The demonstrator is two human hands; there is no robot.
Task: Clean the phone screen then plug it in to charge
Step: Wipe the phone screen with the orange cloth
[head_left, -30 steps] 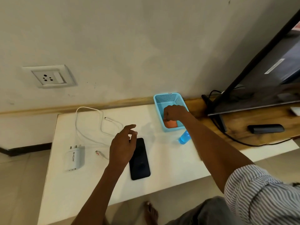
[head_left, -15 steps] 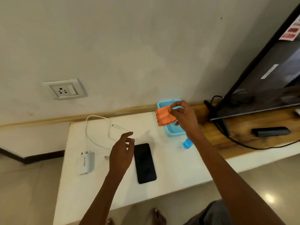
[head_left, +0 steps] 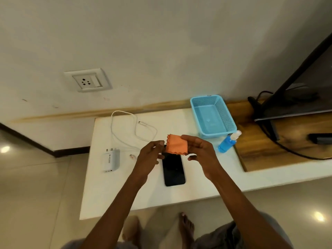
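Now the orange cloth (head_left: 177, 145) is out of the blue basket (head_left: 212, 116), where the right hand (head_left: 199, 150) was reaching for it one second ago. The basket appears empty now. The right hand holds the cloth by its right edge, with the fingers curled behind it and the thumb below. The left hand (head_left: 150, 157) has come up from beside the phone (head_left: 173, 169) and meets the cloth at its left edge; its fingertips seem to pinch that edge, but I cannot see the contact clearly. Both hands hold the cloth in the air, just above the far end of the phone.

The phone lies flat on the white tabletop (head_left: 206, 178), screen up and dark, between the two forearms. The white charger (head_left: 111, 159) lies to the left of it, not plugged in, with the white cable (head_left: 129, 130) coiled behind it and not joined to the phone. The wall socket (head_left: 88, 81) is free. The blue spray bottle (head_left: 227, 142) lies beside the basket, untouched.

I judge that the cleaning is only about to start: the cloth is ready, but the screen is not yet wiped, and the charging step is not yet begun.
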